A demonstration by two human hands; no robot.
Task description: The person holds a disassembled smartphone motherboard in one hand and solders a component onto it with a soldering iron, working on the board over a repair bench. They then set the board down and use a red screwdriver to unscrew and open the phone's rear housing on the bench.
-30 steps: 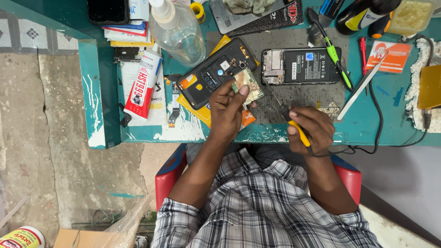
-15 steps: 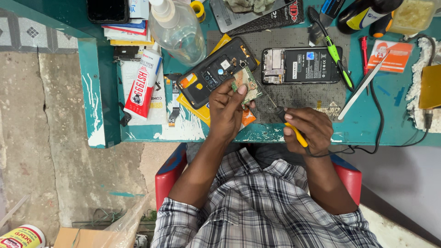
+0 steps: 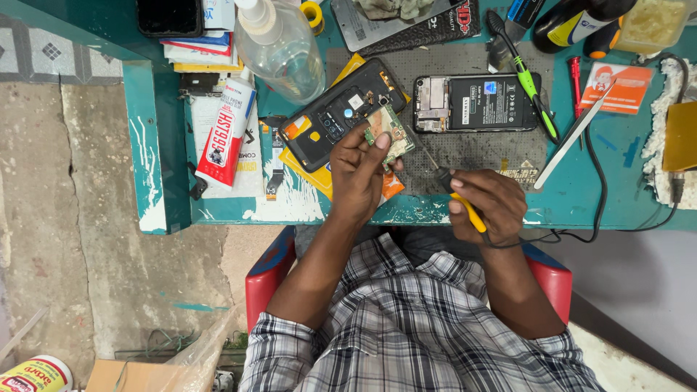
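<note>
Above the bench, left hand [image 3: 357,174] pinches circuit board [image 3: 388,133] — right hand [image 3: 485,205] grips soldering iron [image 3: 451,187].

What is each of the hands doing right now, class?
Left hand: closed, holding a small green circuit board.
Right hand: closed, holding a yellow-handled soldering iron.

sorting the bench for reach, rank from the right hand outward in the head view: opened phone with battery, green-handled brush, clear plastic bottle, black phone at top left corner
From the right hand:
1. Opened phone with battery, just above it.
2. Green-handled brush, up and slightly right.
3. Clear plastic bottle, up left.
4. Black phone, far top left.
</note>
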